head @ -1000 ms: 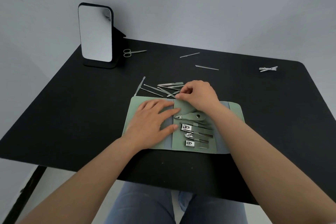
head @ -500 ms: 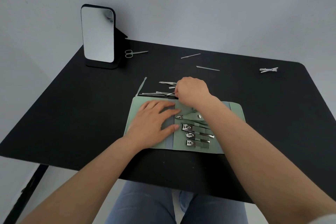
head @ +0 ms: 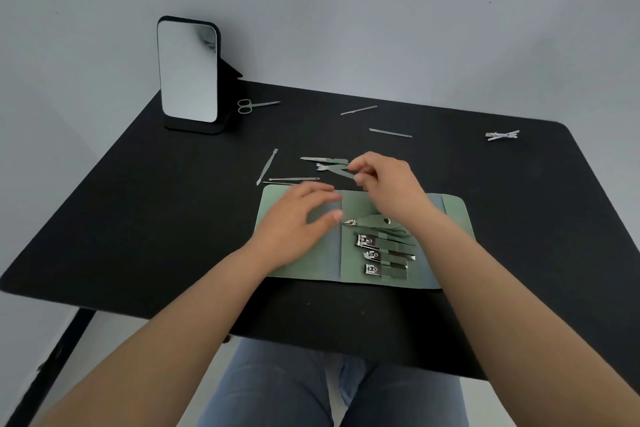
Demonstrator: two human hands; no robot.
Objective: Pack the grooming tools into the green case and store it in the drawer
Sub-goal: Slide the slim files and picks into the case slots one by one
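green case (head: 453, 215) lies open flat at the near middle of the black table (head: 138, 218), three nail clippers (head: 372, 255) and a nipper (head: 372, 220) strapped inside. left hand (head: 298, 222) is blurred, fingers spread loose over the left panel, holding nothing. just beyond, right hand (head: 388, 184) pinches a green-handled tool (head: 334, 168) among loose files. far back, small scissors (head: 254, 105) beside a standing mirror (head: 188, 71).

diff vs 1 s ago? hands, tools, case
Right hand moved off the green case to the loose tools beyond it and now pinches a green-handled tool. Left hand remains flat on the case. Clippers, scissors, mirror unchanged.
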